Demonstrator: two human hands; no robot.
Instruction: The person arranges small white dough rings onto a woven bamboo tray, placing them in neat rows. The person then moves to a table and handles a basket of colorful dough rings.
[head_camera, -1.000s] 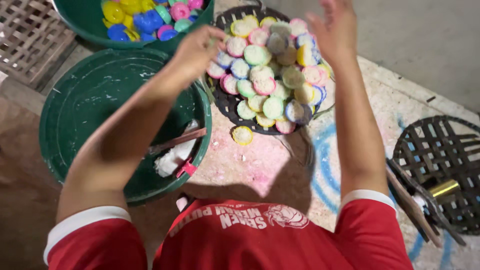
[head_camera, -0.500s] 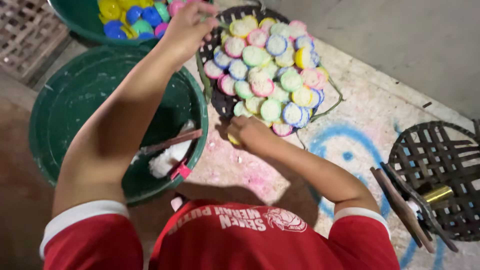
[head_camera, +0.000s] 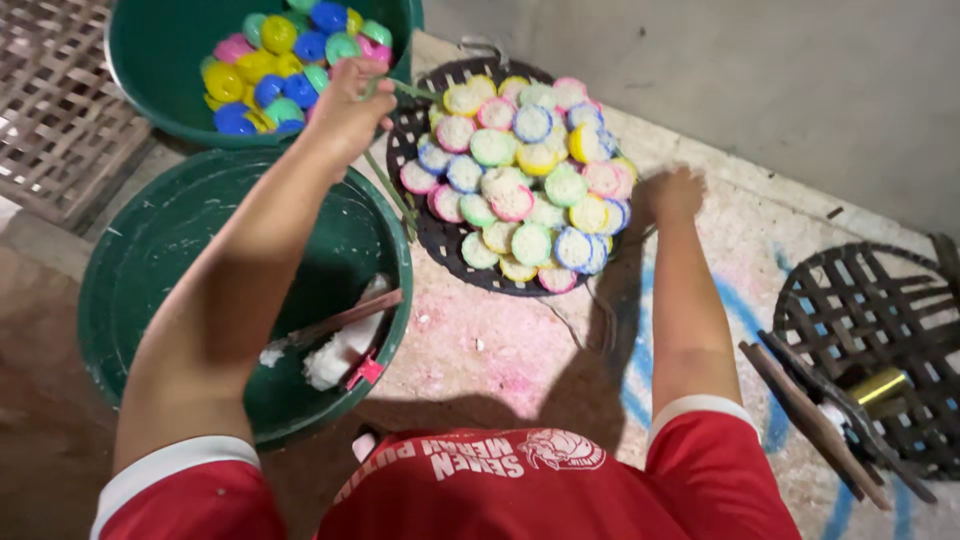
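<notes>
Colourful filled cups (head_camera: 520, 180) are sitting heaped on a dark woven tray (head_camera: 440, 240). Her left hand (head_camera: 350, 105) is pinching a thin green stick (head_camera: 390, 185) near the bucket (head_camera: 150, 60); the right hand (head_camera: 675, 192) is resting beside the tray, grip unclear.

Right hand (head_camera: 676, 193) blurred, grip unclear; upper basin (head_camera: 150, 90) cut off by edge

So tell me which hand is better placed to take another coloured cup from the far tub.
Left. The left hand hovers at the rim of the far tub beside the coloured cups; the right hand rests past the round tray, farther off.
</notes>
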